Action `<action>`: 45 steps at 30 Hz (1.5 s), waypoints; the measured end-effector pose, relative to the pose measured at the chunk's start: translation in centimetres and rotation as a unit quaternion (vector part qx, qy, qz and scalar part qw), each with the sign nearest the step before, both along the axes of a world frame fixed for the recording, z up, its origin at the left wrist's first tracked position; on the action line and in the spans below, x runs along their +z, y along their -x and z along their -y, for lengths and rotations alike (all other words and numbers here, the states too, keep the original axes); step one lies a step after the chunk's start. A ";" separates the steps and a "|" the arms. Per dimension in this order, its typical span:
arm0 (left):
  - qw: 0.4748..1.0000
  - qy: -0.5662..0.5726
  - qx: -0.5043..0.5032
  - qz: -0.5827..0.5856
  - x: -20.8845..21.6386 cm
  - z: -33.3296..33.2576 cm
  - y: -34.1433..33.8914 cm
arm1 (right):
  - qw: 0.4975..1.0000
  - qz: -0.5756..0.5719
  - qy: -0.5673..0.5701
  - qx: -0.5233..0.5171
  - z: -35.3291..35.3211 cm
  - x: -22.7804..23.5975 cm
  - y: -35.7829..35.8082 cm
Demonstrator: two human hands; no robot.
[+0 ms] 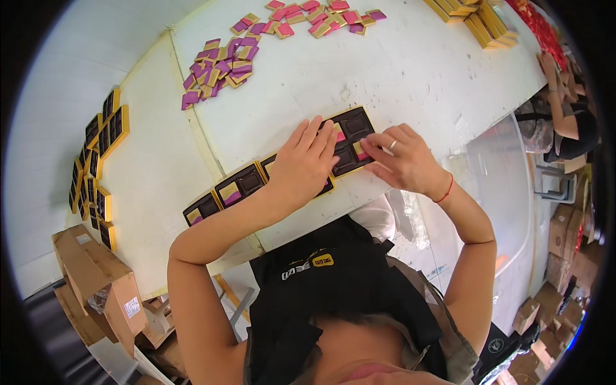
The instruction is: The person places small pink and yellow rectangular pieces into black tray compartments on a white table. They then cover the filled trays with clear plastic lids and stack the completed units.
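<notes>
Bent fingers of the right grip (pixel 405 157) touch a pink-and-gold square (pixel 360 151) in a dark, gold-rimmed box (pixel 355 122) on the table (pixel 417 90); whether they clasp it or merely press it cannot be told. The left grip (pixel 303 163), loose and flat-fingered with nothing visibly held, lies over the box's left side, beside a second pink square (pixel 340 133). Between the two grips, the box looks partly filled, its other compartments bare. Nearly square, it shows no clear long axis; its far edge slants, right end farther from the person, and the squares' pink bands appear turned to the near side. Left of the left grip, the row of boxes slants back toward the person; two boxes (pixel 247 179) (pixel 205 208) each show a purple-and-gold square and bare space, while another box (pixel 328 188) is mostly hidden under the left grip and forearm. Beyond the grips, loose purple squares (pixel 221 67) and pink squares (pixel 308 16) suggest plenty is left to place.
</notes>
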State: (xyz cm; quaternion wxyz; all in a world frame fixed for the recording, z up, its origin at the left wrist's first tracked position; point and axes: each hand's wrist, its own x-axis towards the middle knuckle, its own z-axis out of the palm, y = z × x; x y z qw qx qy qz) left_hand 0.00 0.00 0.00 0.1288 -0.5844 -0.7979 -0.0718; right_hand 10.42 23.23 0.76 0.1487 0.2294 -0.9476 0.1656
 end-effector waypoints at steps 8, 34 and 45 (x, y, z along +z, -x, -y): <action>0.967 -0.067 0.129 0.210 1.6 1.2 6.3 | 0.991 0.016 0.078 0.105 -0.2 1.8 4.6; 0.982 -0.119 0.013 0.147 1.9 -1.4 1.2 | 0.881 0.314 0.350 0.049 -3.4 1.4 10.4; 0.971 -0.096 0.031 0.215 1.6 -1.4 0.0 | 0.916 0.199 0.347 0.019 -2.9 -0.3 7.8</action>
